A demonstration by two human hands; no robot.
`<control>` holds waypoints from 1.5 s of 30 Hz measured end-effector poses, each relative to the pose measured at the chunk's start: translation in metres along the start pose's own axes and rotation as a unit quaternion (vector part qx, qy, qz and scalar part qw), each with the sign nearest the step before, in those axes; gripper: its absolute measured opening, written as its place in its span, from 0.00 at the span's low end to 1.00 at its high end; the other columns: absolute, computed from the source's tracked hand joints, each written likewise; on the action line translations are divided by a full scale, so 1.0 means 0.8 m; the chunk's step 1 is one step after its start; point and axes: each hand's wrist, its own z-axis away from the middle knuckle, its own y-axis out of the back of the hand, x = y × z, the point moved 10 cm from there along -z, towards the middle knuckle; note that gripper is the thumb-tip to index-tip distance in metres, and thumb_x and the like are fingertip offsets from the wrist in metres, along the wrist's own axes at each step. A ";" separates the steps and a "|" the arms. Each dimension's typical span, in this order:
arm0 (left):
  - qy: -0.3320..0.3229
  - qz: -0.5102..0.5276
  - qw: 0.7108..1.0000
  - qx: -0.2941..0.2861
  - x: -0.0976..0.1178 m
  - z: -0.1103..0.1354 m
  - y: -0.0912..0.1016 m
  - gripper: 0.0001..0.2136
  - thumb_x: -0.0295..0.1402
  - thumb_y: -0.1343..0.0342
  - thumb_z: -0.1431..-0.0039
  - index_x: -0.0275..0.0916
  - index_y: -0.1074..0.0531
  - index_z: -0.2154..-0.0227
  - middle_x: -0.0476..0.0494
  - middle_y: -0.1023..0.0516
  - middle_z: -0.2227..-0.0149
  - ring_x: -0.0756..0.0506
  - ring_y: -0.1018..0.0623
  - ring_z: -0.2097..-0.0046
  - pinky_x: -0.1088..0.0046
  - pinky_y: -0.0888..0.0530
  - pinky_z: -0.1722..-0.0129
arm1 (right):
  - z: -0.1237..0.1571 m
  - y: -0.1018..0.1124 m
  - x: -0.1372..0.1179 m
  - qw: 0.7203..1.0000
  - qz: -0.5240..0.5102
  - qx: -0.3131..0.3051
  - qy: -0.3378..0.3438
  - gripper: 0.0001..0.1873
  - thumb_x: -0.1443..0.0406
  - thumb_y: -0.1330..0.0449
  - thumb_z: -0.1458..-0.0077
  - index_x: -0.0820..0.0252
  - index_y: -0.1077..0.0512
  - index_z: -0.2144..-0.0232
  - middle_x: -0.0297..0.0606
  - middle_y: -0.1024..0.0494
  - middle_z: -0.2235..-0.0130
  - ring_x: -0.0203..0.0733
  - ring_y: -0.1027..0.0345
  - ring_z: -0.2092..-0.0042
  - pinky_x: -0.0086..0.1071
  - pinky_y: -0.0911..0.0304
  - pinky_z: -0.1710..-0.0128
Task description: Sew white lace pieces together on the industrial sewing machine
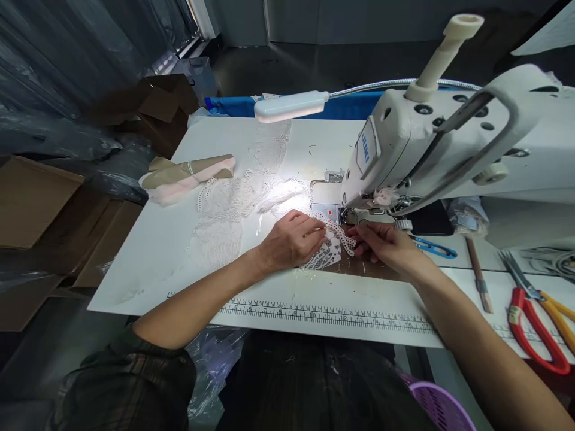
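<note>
White lace (326,251) with a scalloped, holed border lies at the front of the sewing machine (381,143), its edge close to the presser foot (345,215). My left hand (294,239) rests on the lace left of the foot, fingers curled and closed on it. Just right of the foot, my right hand (386,245) pinches the lace's border between thumb and fingers. More of the lace piece (242,194) spreads leftward and back over the white table (153,263). The needle tip is too small to make out.
A lamp (291,108) hangs over the table. A tied fabric roll (193,173) lies left. On the right are blue thread snips (433,247), a brush (480,275) and red-and-yellow-handled scissors (536,305). A printed ruler (323,314) follows the front edge. Cardboard boxes (40,203) stand left.
</note>
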 end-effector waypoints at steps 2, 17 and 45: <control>-0.037 0.010 0.999 -0.018 0.010 -0.001 -0.006 0.10 0.31 0.55 0.33 0.38 0.28 0.60 0.43 0.23 0.55 0.47 0.26 0.61 0.64 0.30 0.57 | -0.002 0.003 0.004 0.999 -0.021 0.006 -0.024 0.22 0.50 0.47 0.41 0.63 0.26 0.65 0.44 0.21 0.69 0.38 0.27 0.72 0.26 0.40 0.82; 0.052 -0.029 0.997 -0.043 -0.008 -0.004 -0.010 0.27 0.49 0.57 0.35 0.29 0.37 0.46 0.25 0.35 0.41 0.34 0.31 0.46 0.50 0.37 0.49 | 0.007 -0.003 -0.012 0.994 0.095 0.030 0.051 0.12 0.56 0.39 0.50 0.60 0.27 0.69 0.33 0.27 0.78 0.35 0.35 0.77 0.28 0.41 0.80; 0.042 0.130 0.989 -0.050 -0.058 -0.053 0.005 0.11 0.33 0.50 0.36 0.35 0.27 0.56 0.37 0.23 0.53 0.43 0.23 0.52 0.62 0.23 0.54 | 0.000 0.042 -0.038 0.949 0.240 0.099 0.178 0.15 0.57 0.47 0.43 0.60 0.25 0.67 0.37 0.25 0.75 0.42 0.33 0.73 0.32 0.40 0.74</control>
